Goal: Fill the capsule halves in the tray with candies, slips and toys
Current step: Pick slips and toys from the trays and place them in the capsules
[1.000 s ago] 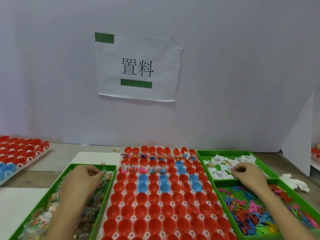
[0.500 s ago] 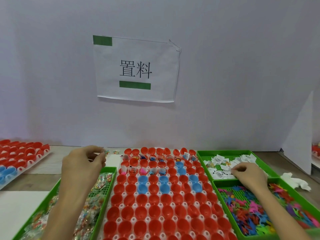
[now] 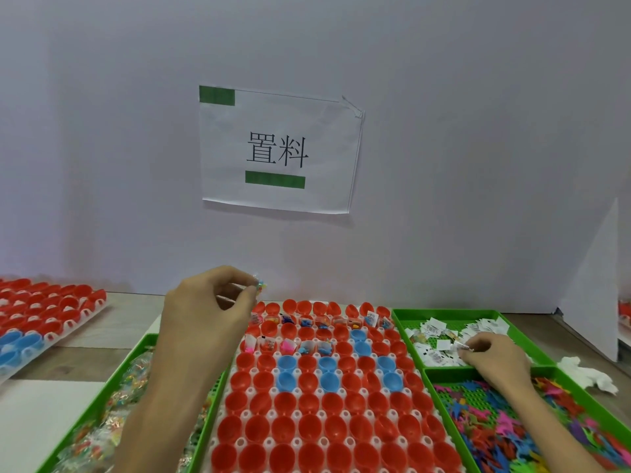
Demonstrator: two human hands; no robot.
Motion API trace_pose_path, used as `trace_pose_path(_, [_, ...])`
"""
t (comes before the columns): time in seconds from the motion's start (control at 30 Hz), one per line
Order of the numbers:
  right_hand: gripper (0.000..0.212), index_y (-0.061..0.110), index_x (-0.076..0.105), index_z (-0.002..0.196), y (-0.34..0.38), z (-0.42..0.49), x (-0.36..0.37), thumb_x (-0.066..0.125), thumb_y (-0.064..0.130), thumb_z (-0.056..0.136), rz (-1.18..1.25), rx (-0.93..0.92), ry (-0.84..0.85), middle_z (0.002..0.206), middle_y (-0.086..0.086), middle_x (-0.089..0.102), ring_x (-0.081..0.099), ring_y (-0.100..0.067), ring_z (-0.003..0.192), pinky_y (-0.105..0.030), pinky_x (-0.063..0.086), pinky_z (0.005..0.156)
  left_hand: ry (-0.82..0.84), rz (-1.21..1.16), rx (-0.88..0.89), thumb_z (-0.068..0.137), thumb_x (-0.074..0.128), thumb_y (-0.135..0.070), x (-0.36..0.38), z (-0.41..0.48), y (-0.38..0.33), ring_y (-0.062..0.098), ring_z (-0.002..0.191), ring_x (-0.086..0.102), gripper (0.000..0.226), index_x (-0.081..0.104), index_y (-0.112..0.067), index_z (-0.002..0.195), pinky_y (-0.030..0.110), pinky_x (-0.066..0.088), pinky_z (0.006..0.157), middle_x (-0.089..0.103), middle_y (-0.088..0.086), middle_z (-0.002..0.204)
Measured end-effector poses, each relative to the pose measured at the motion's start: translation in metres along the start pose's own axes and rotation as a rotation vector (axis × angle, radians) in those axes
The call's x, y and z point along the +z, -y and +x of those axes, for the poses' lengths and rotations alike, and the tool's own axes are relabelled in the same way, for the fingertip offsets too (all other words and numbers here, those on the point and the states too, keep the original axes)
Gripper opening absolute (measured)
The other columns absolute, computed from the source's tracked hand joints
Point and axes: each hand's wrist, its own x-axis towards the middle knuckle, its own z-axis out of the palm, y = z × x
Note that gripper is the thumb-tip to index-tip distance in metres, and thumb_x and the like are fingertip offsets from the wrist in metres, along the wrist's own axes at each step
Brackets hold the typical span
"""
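**Q:** What are the hands doing?

**A:** The left hand (image 3: 205, 312) is raised, with thumb and fingertips pinched on a small wrapped candy (image 3: 260, 285). It is held over the far left corner of the capsule tray (image 3: 269, 442). The right hand (image 3: 491, 356) is lower, with its fingers curled down and closed on a slip (image 3: 461, 348) in the green slips tray (image 3: 399, 314).

**Q:** Where are the capsule halves?

**A:** They are between the two hands, as rows of red and blue capsule halves (image 3: 309, 428) standing open side up. Only some in the rows nearest the left fingertips hold items.

**Q:** And around the hands?

**A:** Under the left forearm is a green tray (image 3: 102, 401) of wrapped candies (image 3: 133, 377). Under the right forearm is another green tray (image 3: 431, 380) with bright plastic toys (image 3: 495, 431). Well to the left of the left hand, a second rack of capsule halves (image 3: 44, 308) sits on the worktop. Just to the right of the right hand is a crumpled white tissue (image 3: 590, 373). Beyond both hands, a paper sign (image 3: 276, 148) hangs on the wall.
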Motion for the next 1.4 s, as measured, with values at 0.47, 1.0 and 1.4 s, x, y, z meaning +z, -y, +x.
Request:
trace_pose_path(0.47, [0.04,-0.004,0.065,0.065,-0.009,0.002,-0.002,0.074,0.026,0.09,0.234,-0.048,-0.05,0.058,-0.01,0.066,0.06,-0.025,0.059,-0.031,0.042,0.062,0.106,-0.015,0.114,0.088,0.074,-0.026,0.015,-0.013,-0.021,-0.01,0.075,0.064,0.022,0.065,-0.044,0.079,0.003,0.047,0.055,0.069,-0.017,0.072])
trace_pose_path(1.0, [0.027,0.007,0.076,0.076,0.077,-0.039,-0.032,0.06,0.013,0.097,0.567,-0.159,0.122,0.067,-0.004,0.073,0.061,-0.016,0.058,-0.027,0.047,0.06,0.223,-0.117,0.056,0.089,0.073,-0.022,0.039,-0.022,-0.029,0.004,0.071,0.07,0.016,0.071,-0.035,0.08,0.017,0.057,0.064,0.072,-0.019,0.074])
trace_pose_path(1.4, [0.035,0.019,0.075,0.062,0.149,-0.116,-0.053,0.058,0.023,0.093,0.617,-0.582,0.743,0.071,-0.004,0.074,0.065,-0.01,0.064,-0.021,0.053,0.068,0.26,-0.426,-0.04,0.09,0.071,-0.012,0.057,-0.034,-0.037,0.004,0.074,0.074,0.018,0.075,-0.027,0.082,0.011,0.055,0.066,0.077,-0.011,0.076])
